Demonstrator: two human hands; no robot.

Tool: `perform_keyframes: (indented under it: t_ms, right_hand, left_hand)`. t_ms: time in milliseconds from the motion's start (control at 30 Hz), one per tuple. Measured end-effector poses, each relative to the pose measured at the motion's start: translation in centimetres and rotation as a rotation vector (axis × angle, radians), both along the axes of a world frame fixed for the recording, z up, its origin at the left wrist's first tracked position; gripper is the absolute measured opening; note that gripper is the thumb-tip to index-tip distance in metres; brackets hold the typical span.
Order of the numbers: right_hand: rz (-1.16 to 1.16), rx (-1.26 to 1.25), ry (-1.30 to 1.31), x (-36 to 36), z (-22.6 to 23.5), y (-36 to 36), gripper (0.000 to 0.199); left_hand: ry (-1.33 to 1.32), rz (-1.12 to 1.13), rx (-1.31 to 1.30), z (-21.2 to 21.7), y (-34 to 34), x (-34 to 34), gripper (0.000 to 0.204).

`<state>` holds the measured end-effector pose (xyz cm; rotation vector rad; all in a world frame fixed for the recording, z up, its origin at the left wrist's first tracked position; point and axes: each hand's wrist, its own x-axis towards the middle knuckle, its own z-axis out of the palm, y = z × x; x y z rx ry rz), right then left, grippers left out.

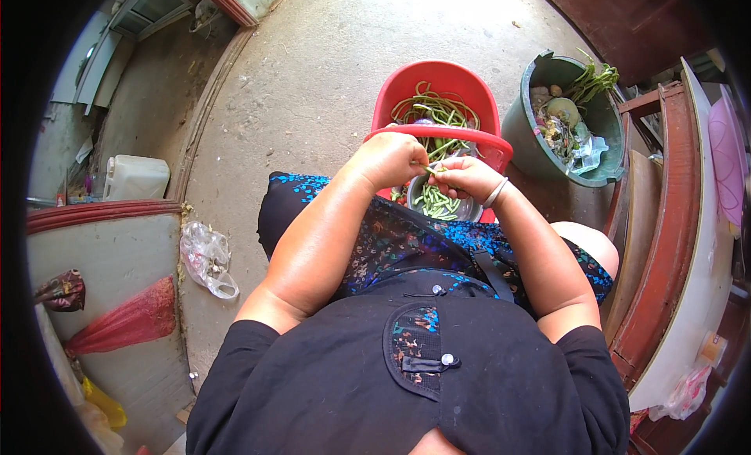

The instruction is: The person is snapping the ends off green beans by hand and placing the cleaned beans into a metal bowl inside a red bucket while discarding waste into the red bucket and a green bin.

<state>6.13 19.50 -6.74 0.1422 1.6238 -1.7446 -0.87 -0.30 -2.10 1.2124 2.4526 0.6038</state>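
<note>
My left hand (391, 159) and my right hand (468, 178) meet over a metal bowl (474, 212). Both sets of fingers are closed in a pinch on a short green bean (440, 170), one hand at each side of it. Short bean pieces (436, 201) lie in the bowl below. Just beyond my hands stands a red basket (397, 83) with a wide red handle (446, 131) across it. Long green beans (430, 107) are heaped inside, partly hidden by the handle and my hands. A pale band circles my right wrist.
A green bin (516, 134) of vegetable scraps stands at the right, near a red-brown wooden frame (665, 220). A clear plastic bag (206, 255) lies on the concrete floor (313, 71) at left. A white jug (137, 178) stands beyond the low wall.
</note>
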Motion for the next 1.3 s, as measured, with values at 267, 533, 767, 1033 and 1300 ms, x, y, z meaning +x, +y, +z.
perform_keyframes:
  t_ms: [267,533,767,1033,1300]
  right_hand:
    - [0.056,0.261,0.187,-0.3,-0.3,-0.2,0.018]
    - [0.157,0.808,0.432,0.1,-1.0,-2.8,0.029]
    - [-0.027,0.754,0.300,-0.2,-2.3,-3.3,0.029]
    - [-0.065,0.851,0.386,0.2,-1.1,-4.0,0.030]
    - [-0.069,0.482,0.284,-0.2,-3.4,-1.6,0.031]
  left_hand:
    - [-0.098,0.075,-0.175,0.3,0.1,0.2,0.015]
    - [-0.085,-0.020,-0.243,-0.4,0.9,1.0,0.010]
    - [-0.007,-0.027,-0.239,-0.5,1.1,1.1,0.011]
    - [-0.029,0.007,-0.270,-0.2,1.3,1.3,0.012]
    - [-0.078,-0.004,-0.165,-0.2,0.5,0.2,0.014]
